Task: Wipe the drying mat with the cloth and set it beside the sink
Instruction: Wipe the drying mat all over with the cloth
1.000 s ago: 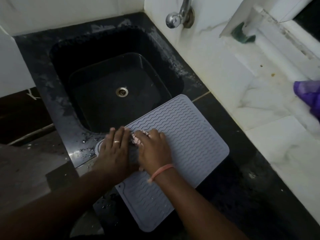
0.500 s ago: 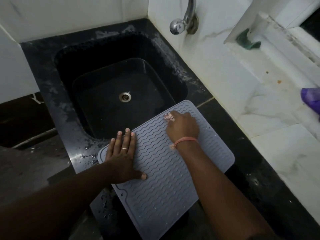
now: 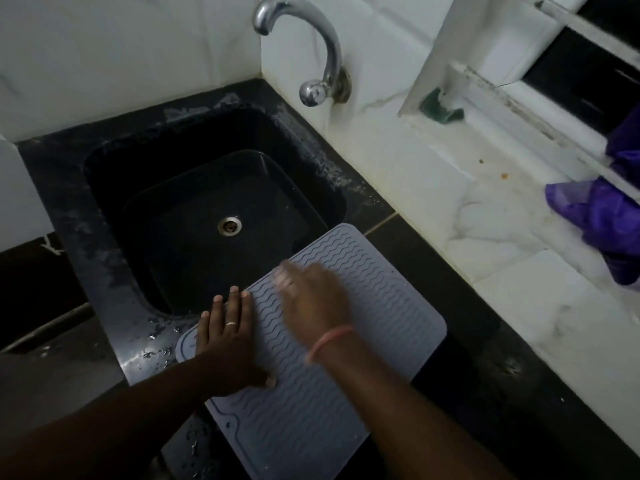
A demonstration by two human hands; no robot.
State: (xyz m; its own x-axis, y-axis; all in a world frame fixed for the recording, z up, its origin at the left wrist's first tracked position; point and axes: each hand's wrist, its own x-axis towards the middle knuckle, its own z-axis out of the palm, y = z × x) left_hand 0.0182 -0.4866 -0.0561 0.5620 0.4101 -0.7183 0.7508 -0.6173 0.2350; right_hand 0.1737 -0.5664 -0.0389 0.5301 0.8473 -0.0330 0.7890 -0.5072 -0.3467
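Note:
A grey ribbed drying mat point(image 3: 391, 306) lies on the dark counter, its far corner hanging over the black sink point(image 3: 207, 216). My left hand point(image 3: 227, 341) presses flat on the mat's left edge, fingers straight, a ring on one finger. My right hand point(image 3: 311, 292), blurred by motion, grips a small pink cloth point(image 3: 282, 273) against the mat near its upper left part. Only a bit of the cloth shows past the fingers.
A chrome tap point(image 3: 311, 57) juts from the white tiled wall over the sink. A white marble ledge point(image 3: 485, 220) runs along the right, with a green scrubber point(image 3: 438, 105) and purple fabric point(image 3: 602, 216) on it. Water drops lie on the counter point(image 3: 152, 348) left of the mat.
My right hand with the cloth swept up to the mat's far corner, then back left and down toward the left hand. My left hand stayed flat on the mat's left edge.

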